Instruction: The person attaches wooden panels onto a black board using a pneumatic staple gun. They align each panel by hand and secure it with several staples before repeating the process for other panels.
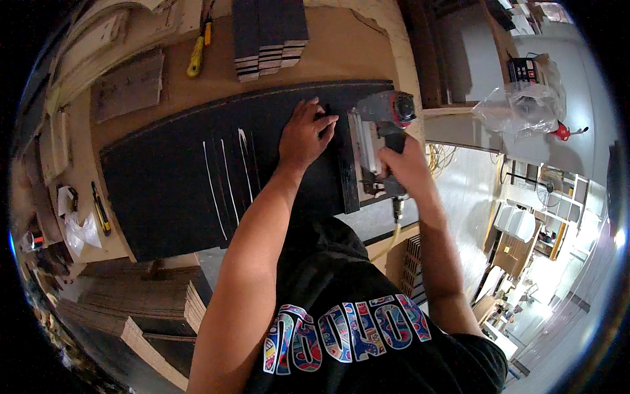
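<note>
A large black panel (157, 190) with a curved far edge lies across the bench in front of me. Three white glue-like lines (226, 180) run across its left half. My left hand (306, 134) rests on the panel with its fingers apart, the fingertips close to a dark strip (348, 174) near the right end. Closed around the handle of a pneumatic nail gun (369, 148) is my right hand (408, 165). The gun's long magazine lies along the strip; whether its nose touches the wood, I cannot tell. An air hose (396, 230) hangs from the gun.
Beyond the panel, a stack of black strips (269, 33) and a yellow-handled screwdriver (195, 58) lie on the bench. A yellow and black cutter (101, 209) sits at the left. Stacked boards (131, 295) stand at lower left. Plastic wrapping (518, 108) covers things on a white surface at right.
</note>
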Demonstrator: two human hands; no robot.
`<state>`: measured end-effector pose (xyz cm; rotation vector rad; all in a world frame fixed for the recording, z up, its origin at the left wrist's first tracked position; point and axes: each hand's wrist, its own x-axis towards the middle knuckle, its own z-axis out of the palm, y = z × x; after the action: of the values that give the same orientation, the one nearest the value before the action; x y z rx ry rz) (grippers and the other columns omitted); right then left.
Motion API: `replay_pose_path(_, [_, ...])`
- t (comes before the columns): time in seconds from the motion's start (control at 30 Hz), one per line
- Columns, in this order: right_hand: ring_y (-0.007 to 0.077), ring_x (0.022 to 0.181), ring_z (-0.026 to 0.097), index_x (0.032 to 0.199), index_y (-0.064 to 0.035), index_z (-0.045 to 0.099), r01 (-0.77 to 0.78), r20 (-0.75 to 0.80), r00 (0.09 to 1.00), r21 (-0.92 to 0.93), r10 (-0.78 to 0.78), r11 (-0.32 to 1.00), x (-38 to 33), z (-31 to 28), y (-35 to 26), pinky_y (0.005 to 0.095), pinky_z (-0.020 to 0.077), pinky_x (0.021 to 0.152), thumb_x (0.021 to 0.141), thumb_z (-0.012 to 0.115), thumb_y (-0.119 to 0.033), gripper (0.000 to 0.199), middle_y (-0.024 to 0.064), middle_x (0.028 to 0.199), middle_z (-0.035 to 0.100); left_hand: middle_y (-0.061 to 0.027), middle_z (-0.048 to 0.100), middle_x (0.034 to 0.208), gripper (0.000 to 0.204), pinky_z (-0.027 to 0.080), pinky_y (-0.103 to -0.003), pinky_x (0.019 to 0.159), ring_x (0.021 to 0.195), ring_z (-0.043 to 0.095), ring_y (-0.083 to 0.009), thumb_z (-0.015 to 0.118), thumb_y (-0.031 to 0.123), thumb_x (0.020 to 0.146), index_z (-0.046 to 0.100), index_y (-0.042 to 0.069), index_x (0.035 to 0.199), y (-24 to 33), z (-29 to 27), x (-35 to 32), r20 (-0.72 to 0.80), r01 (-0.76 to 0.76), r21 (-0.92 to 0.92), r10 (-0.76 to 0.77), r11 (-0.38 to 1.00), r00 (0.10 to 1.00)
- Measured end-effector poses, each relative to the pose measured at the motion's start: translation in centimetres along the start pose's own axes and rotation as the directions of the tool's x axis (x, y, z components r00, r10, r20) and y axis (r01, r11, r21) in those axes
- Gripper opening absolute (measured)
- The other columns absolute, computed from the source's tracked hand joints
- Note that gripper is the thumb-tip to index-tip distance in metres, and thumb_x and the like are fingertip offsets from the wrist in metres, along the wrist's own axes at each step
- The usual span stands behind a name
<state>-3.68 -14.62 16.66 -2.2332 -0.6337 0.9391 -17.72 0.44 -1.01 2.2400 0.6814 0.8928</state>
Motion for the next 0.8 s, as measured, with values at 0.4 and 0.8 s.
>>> replay_pose_path(0.4, [0.0365, 0.105, 0.071, 0.167, -0.0108, 0.032, 0.198, 0.176, 0.978, -0.646, -0.108, 0.737, 19.7, -10.1, -3.2, 0.0458, 0.055, 0.096, 0.095, 0.065, -0.024, 0.08, 0.0248, 0.124, 0.07, -0.0172, 0.064, 0.132, 0.036, 0.054, -0.047, 0.107, 0.128, 0.061, -0.0388, 0.072, 0.025, 0.094, 0.066, 0.008, 0.125, 0.9, -0.1, 0.3, 0.045, 0.068, 0.188, -0.078, 0.98, 0.996])
replay_pose_path(0.8, [0.0386, 0.146, 0.044, 0.166, -0.0099, 0.035, 0.37, 0.228, 0.913, -0.812, -0.339, 0.451, 34.8, -1.0, 0.5, 0.0513, 0.0457, 0.114, 0.108, 0.057, -0.015, 0.062, 0.0204, 0.166, 0.037, -0.02, 0.062, 0.135, 0.034, 0.055, -0.05, 0.104, 0.127, 0.061, -0.0416, 0.071, 0.023, 0.097, 0.066, 0.007, 0.127, 1.4, -0.8, -0.1, 0.093, 0.032, 0.319, -0.065, 0.947, 0.994])
